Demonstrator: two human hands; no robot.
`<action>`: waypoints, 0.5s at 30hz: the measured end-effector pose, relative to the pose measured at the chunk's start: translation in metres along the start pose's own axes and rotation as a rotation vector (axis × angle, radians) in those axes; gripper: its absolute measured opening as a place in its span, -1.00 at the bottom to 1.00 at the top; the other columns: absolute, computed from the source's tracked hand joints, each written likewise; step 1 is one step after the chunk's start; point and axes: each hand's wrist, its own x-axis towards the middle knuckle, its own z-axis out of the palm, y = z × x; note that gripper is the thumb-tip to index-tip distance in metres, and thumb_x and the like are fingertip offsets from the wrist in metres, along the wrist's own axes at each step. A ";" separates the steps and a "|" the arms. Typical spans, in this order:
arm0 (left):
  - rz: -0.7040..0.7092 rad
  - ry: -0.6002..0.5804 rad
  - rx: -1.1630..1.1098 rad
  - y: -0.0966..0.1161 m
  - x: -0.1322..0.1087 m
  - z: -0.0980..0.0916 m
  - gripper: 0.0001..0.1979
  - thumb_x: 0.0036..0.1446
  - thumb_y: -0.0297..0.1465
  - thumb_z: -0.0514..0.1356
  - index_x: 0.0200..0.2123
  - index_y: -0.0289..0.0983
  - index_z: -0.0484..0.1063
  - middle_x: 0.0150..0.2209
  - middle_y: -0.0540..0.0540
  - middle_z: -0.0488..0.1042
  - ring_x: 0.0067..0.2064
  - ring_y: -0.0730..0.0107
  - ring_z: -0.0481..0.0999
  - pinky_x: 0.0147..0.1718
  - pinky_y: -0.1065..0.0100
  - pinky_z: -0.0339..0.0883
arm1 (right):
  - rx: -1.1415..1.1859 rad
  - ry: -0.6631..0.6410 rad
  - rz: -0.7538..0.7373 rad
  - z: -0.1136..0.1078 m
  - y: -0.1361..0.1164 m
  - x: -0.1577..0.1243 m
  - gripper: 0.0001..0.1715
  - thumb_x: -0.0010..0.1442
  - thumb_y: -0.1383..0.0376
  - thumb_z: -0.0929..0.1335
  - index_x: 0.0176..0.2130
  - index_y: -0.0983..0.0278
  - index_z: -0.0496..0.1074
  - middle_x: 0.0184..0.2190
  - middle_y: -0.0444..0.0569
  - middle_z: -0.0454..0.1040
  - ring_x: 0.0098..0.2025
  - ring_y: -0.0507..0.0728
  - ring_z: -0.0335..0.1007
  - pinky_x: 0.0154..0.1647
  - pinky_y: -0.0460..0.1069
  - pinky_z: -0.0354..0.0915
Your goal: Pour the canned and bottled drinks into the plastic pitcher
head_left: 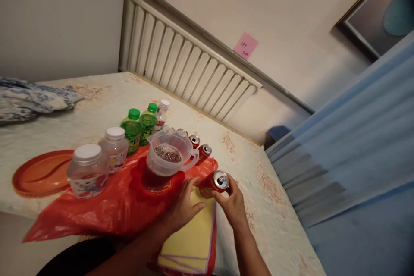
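Between my hands is a red drink can [208, 184] with its top opened. My right hand [231, 202] grips it from the right, thumb and fingers around it. My left hand [186, 207] is beside the can's left side, fingers stretched out and thumb apart. Under the can lies a folded yellow cloth [190, 239] with purple edging. Just past my left hand stands a clear plastic measuring jug [173, 151], part filled with dark, foamy liquid. Two more opened red cans [204, 154] stand behind the jug's handle, one of them partly hidden.
A red plastic bag [106, 213] lies beneath the jug. Two white-lidded jars [87, 172], green-capped bottles [131, 131] and a clear bottle [162, 114] stand left. An orange oval tray [42, 172] lies farther left. A radiator [184, 58] and blue curtain [349, 155] border the table.
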 end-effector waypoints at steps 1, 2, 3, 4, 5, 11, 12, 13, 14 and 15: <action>0.000 -0.017 -0.016 -0.001 0.001 0.000 -0.24 -0.12 -0.54 0.29 0.19 -0.19 0.17 0.20 -0.23 0.26 0.19 -0.02 0.25 0.17 0.01 0.14 | -0.001 0.002 0.005 0.001 -0.002 -0.004 -0.25 -0.16 0.26 0.53 0.06 0.28 0.43 -0.02 0.06 0.53 -0.03 0.27 0.46 -0.01 0.10 0.40; 0.004 -0.033 -0.029 -0.002 0.001 0.000 -0.23 -0.13 -0.54 0.30 0.19 -0.20 0.18 0.20 -0.23 0.27 0.20 -0.02 0.25 0.18 0.00 0.12 | 0.000 0.000 0.013 0.001 -0.003 -0.007 -0.25 -0.16 0.27 0.53 0.05 0.28 0.44 -0.03 0.06 0.53 -0.03 0.27 0.46 -0.01 0.10 0.40; 0.015 -0.045 -0.038 -0.002 0.002 0.000 -0.22 -0.14 -0.55 0.31 0.19 -0.20 0.18 0.19 -0.23 0.27 0.20 -0.02 0.25 0.19 0.01 0.11 | 0.003 -0.007 0.023 0.002 -0.004 -0.009 -0.25 -0.17 0.27 0.54 0.05 0.28 0.44 -0.03 0.06 0.53 -0.03 0.27 0.46 0.00 0.11 0.40; 0.030 -0.053 -0.042 -0.003 0.002 0.000 -0.22 -0.14 -0.54 0.32 0.19 -0.21 0.19 0.19 -0.23 0.28 0.21 -0.02 0.25 0.20 0.01 0.11 | 0.009 -0.017 0.033 0.003 -0.005 -0.011 -0.25 -0.17 0.28 0.54 0.05 0.28 0.44 -0.03 0.06 0.53 -0.02 0.27 0.46 0.01 0.11 0.39; 0.044 -0.057 -0.041 -0.003 0.003 0.000 -0.23 -0.13 -0.54 0.32 0.19 -0.21 0.19 0.19 -0.23 0.28 0.21 -0.01 0.24 0.21 0.02 0.10 | 0.017 -0.031 0.042 0.004 -0.005 -0.013 -0.25 -0.17 0.29 0.54 0.05 0.28 0.44 -0.03 0.05 0.53 -0.02 0.27 0.46 0.02 0.11 0.39; 0.067 -0.047 -0.032 0.008 0.004 -0.002 -0.32 -0.08 -0.49 0.33 0.15 -0.22 0.25 0.14 -0.24 0.34 0.19 0.02 0.28 0.20 0.05 0.14 | 0.077 -0.075 0.068 0.012 -0.002 -0.020 -0.23 -0.18 0.33 0.53 0.07 0.26 0.44 0.00 0.05 0.53 0.02 0.29 0.45 0.06 0.13 0.37; 0.070 -0.050 -0.025 0.010 0.004 -0.002 -0.32 -0.08 -0.49 0.33 0.15 -0.21 0.25 0.14 -0.23 0.35 0.19 0.02 0.29 0.20 0.06 0.15 | 0.075 -0.070 0.063 0.014 -0.001 -0.022 -0.23 -0.19 0.33 0.53 0.06 0.26 0.44 -0.01 0.05 0.53 0.02 0.29 0.45 0.06 0.14 0.37; 0.071 -0.054 -0.016 0.011 0.003 -0.003 -0.32 -0.08 -0.48 0.33 0.16 -0.21 0.25 0.13 -0.23 0.36 0.18 0.02 0.31 0.19 0.06 0.17 | 0.073 -0.066 0.057 0.015 -0.001 -0.023 -0.24 -0.19 0.33 0.53 0.06 0.26 0.44 -0.01 0.05 0.53 0.02 0.29 0.45 0.06 0.15 0.37; 0.072 -0.058 -0.007 0.011 0.003 -0.003 -0.31 -0.08 -0.48 0.34 0.16 -0.21 0.25 0.13 -0.22 0.36 0.17 0.02 0.32 0.18 0.07 0.18 | 0.074 -0.066 0.051 0.016 -0.001 -0.024 -0.24 -0.19 0.33 0.53 0.05 0.26 0.45 -0.01 0.05 0.53 0.01 0.29 0.46 0.07 0.15 0.37; 0.070 -0.061 0.000 0.011 0.002 -0.003 -0.31 -0.08 -0.48 0.34 0.16 -0.21 0.25 0.13 -0.22 0.37 0.16 0.02 0.34 0.17 0.08 0.20 | 0.078 -0.071 0.046 0.016 -0.002 -0.024 -0.25 -0.19 0.33 0.53 0.05 0.26 0.45 -0.02 0.05 0.54 0.01 0.29 0.46 0.07 0.15 0.38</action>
